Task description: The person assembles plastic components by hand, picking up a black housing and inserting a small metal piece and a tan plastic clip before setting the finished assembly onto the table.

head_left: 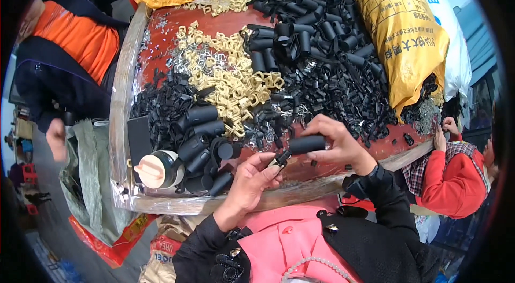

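Note:
Over the near edge of the red-topped table (pixel 257 150), my right hand (pixel 343 143) is closed round a smooth black cylinder (pixel 308 144), held sideways. My left hand (pixel 251 180) pinches a small black plastic piece (pixel 281 158) between thumb and fingertips. The piece meets or nearly meets the cylinder's left end; whether they are joined I cannot tell. Just left of my hands lies a group of similar black cylinders (pixel 199 149). Beyond them spread cream plastic buckles (pixel 236 90), and a heap of small black plastic parts (pixel 338 95) lies past my right hand.
Many black cylinders (pixel 306 1) are piled at the back. A cream-lidded jar (pixel 159 169) stands at the near left corner. Yellow sacks (pixel 397 25) line the right side. A person in orange and navy (pixel 80 39) is at the left; another in red (pixel 450 181) sits right.

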A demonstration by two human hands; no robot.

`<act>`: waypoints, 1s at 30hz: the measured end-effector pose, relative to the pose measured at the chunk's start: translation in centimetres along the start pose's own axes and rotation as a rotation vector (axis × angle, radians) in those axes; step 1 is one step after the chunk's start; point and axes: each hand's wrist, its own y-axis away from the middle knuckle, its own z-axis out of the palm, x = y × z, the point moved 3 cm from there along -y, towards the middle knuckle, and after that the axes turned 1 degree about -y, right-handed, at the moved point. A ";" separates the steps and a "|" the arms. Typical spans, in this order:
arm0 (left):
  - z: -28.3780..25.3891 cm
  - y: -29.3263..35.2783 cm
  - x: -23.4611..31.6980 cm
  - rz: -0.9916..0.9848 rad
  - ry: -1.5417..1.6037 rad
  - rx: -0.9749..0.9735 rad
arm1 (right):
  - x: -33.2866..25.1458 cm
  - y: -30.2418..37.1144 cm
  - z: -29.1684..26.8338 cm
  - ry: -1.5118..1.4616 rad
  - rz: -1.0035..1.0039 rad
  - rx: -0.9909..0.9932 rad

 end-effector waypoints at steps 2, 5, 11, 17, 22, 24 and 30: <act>0.2 0.2 -0.3 -0.018 -0.025 0.002 | 0.4 0.4 0.8 -0.272 0.040 0.046; 0.0 0.4 -1.4 -0.098 -0.142 -0.059 | 0.0 0.8 1.9 -0.500 0.083 0.082; 0.2 0.6 -0.8 -0.119 -0.187 -0.085 | -0.6 1.1 5.4 -1.511 0.466 0.372; -1.2 0.0 0.3 -0.044 -0.036 0.005 | 1.3 1.0 3.8 -0.911 0.271 0.119; -1.1 -0.1 0.1 -0.092 -0.119 -0.014 | -1.4 0.2 4.3 -0.116 -0.064 -0.080; -0.8 -0.1 0.1 -0.057 -0.196 0.010 | -2.1 -0.1 4.7 -0.098 -0.055 -0.055; -0.4 -0.4 0.1 0.034 -0.360 0.053 | -1.8 0.1 5.4 -0.102 0.064 0.021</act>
